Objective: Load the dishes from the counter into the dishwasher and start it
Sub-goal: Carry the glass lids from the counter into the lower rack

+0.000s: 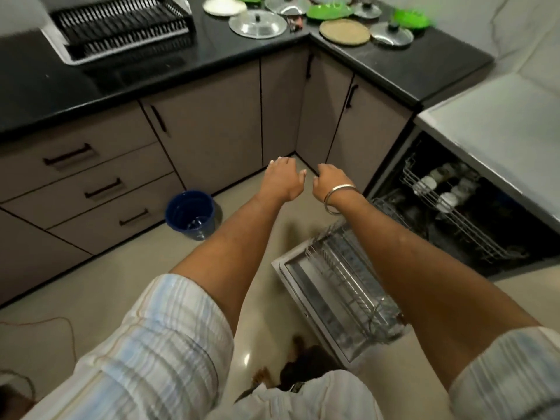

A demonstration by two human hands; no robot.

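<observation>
While both hands, left hand [280, 180] and right hand [331, 181], reach forward loosely spread and empty, lids and plates [257, 25] await at upper centre; dishwasher [454, 207] at right stands open, upper rack part-loaded; start pending.

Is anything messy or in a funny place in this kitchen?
Nothing is spilled or broken. The only odd thing is a blue bucket standing out on the floor by the drawers, where someone could trip.
</observation>
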